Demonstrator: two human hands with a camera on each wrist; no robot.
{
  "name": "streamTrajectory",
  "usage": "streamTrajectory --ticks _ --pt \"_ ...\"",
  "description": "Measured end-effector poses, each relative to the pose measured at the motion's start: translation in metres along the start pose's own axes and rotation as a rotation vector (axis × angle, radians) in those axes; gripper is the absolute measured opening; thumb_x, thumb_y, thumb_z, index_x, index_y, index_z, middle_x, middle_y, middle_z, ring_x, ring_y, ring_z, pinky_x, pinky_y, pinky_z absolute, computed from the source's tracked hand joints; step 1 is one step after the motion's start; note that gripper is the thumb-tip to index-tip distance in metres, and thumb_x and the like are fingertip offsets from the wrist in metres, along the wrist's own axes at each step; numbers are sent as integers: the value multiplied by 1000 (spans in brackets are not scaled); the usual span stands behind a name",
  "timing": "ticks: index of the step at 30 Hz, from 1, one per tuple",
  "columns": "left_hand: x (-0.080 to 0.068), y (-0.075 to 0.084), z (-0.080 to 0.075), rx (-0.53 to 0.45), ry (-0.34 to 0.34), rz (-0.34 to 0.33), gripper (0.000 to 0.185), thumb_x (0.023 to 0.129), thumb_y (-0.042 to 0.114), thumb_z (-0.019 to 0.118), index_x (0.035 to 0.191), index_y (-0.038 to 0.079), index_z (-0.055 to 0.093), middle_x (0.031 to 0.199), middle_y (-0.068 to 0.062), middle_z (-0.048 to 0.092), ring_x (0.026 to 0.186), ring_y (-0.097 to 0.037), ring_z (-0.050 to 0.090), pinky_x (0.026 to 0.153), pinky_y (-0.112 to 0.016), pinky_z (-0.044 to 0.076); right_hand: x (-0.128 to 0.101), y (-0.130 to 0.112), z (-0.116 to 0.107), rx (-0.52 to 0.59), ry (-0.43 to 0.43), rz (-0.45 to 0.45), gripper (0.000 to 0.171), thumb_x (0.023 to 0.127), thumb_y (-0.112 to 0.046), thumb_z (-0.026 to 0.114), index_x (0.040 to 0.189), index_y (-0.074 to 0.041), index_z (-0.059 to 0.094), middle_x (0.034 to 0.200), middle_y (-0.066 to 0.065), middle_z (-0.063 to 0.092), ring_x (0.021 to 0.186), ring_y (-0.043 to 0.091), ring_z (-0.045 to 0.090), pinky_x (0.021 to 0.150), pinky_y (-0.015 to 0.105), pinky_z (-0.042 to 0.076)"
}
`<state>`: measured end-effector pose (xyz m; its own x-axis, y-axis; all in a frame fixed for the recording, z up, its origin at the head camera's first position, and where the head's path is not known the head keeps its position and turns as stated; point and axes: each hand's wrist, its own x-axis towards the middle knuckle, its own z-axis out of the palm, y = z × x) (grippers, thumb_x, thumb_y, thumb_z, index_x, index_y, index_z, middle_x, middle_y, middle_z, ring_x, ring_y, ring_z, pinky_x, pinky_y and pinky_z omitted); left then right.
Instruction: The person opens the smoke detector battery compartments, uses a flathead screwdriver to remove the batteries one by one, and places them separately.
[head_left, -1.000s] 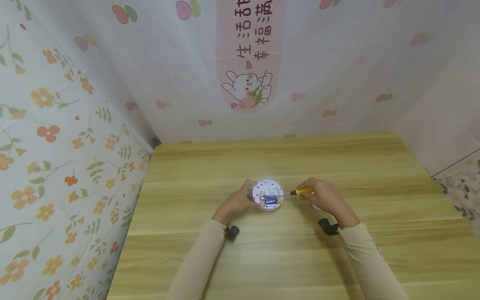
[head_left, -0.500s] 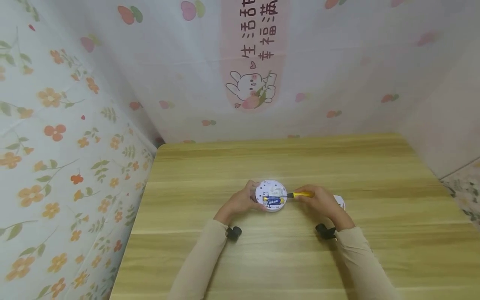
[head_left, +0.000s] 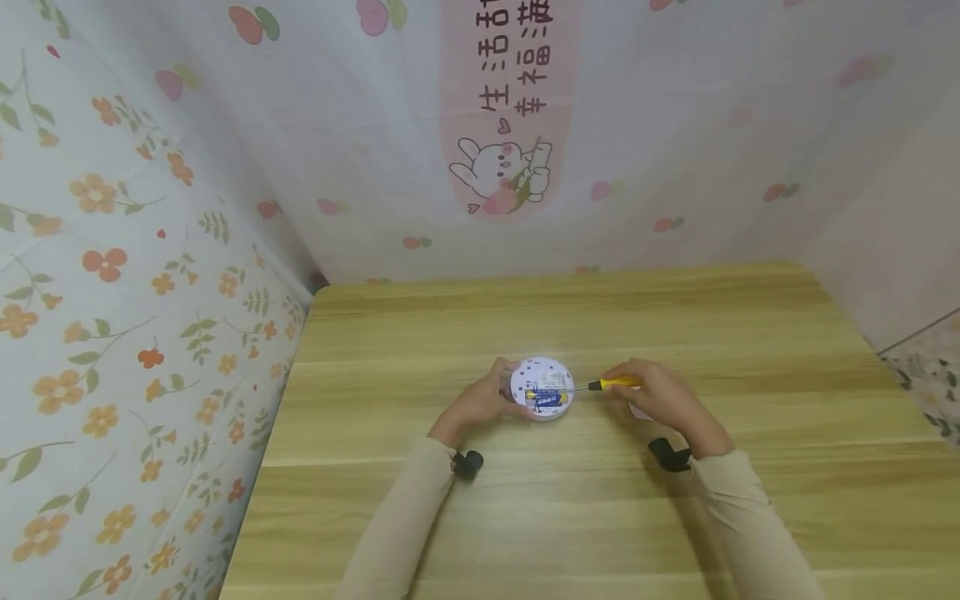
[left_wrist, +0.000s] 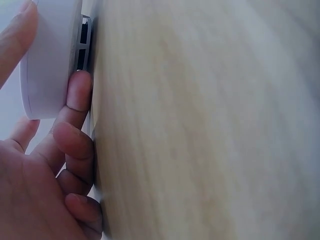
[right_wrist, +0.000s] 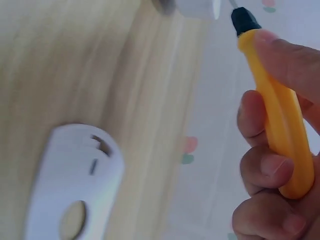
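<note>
A round white smoke detector [head_left: 534,372] with its battery side up is gripped at its left edge by my left hand [head_left: 482,398]. Blue and yellow batteries [head_left: 547,397] lie in its open compartment. In the left wrist view the thumb is on the detector's white casing [left_wrist: 50,55], and fingers curl under its vented side, close to the table. My right hand [head_left: 657,393] holds a screwdriver [head_left: 621,381] by its yellow handle, fingers wrapped round it in the right wrist view. The screwdriver's metal shaft reaches left to the battery compartment.
A white mounting plate [right_wrist: 75,185] with slots and a round hole lies on the wooden table [head_left: 540,517], partly hidden beneath my right hand in the head view. Printed curtains [head_left: 360,167] hang behind the table and on its left.
The right hand and screwdriver moved left toward the detector, then drew back right. The mounting plate showed more at half a second ago. My left hand keeps its hold on the detector.
</note>
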<state>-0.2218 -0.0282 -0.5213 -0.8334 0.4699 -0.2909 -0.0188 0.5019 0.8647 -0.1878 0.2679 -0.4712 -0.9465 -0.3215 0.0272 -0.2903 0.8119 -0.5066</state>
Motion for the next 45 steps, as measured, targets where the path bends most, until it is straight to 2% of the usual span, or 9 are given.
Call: streamTrajectory --ticks 2,9,19,25,28,32,37,42,45 --pt "0 0 0 7 5 -1 83 73 32 84 139 19 35 129 -13 62 118 -26 56 108 -49 33 1 -3 -3 -50 0 -18 17 88 -22 70 102 -14 74 101 9 73 91 29 68 74 47 53" --pt "1 0 0 -8 -6 3 82 74 30 83 139 18 34 112 -8 70 95 -17 59 100 -44 36 5 -14 -12 -152 -28 -53 15 85 -21 72 98 -15 75 92 3 73 80 19 66 67 39 51" --pt "2 -1 0 7 -4 4 82 73 33 83 139 20 35 104 -4 71 90 -16 60 97 -42 38 8 -40 -23 -298 -86 -54 15 86 -25 71 100 -18 75 91 0 71 73 16 64 54 32 46" --pt "2 -3 0 19 -5 15 82 73 34 83 138 19 35 119 -7 68 98 -19 60 101 -45 36 9 -49 -25 -355 -115 -47 16 86 -25 72 101 -19 74 87 -2 68 63 9 53 49 25 38" --pt "2 -3 0 15 -9 18 83 73 34 84 138 19 35 126 -9 65 110 -23 59 105 -48 34 10 -52 -26 -366 -125 -38 16 86 -25 72 101 -19 74 86 -2 66 61 8 50 48 25 36" --pt "2 -3 0 14 -5 20 84 72 35 84 138 19 34 137 -9 58 126 -28 52 111 -51 29 11 -56 -27 -367 -129 -33 15 85 -24 72 99 -20 74 84 -3 65 60 9 48 47 25 34" --pt "2 -3 1 36 1 27 84 72 36 84 138 18 35 142 -8 54 135 -31 44 112 -54 27 12 -59 -29 -367 -137 -16 14 85 -23 73 98 -20 74 84 -2 65 59 11 48 47 26 35" --pt "1 -2 1 16 1 24 82 73 34 84 137 20 36 135 -11 59 123 -30 53 107 -52 33 12 -60 -28 -373 -123 -17 13 85 -23 73 97 -20 74 83 -2 65 60 11 51 47 26 36" --pt "0 -1 1 1 1 17 81 72 34 84 136 21 36 135 -11 59 123 -30 53 107 -52 33 12 -61 -26 -382 -93 -35 11 84 -22 73 95 -20 74 82 -3 64 60 10 51 47 27 36"
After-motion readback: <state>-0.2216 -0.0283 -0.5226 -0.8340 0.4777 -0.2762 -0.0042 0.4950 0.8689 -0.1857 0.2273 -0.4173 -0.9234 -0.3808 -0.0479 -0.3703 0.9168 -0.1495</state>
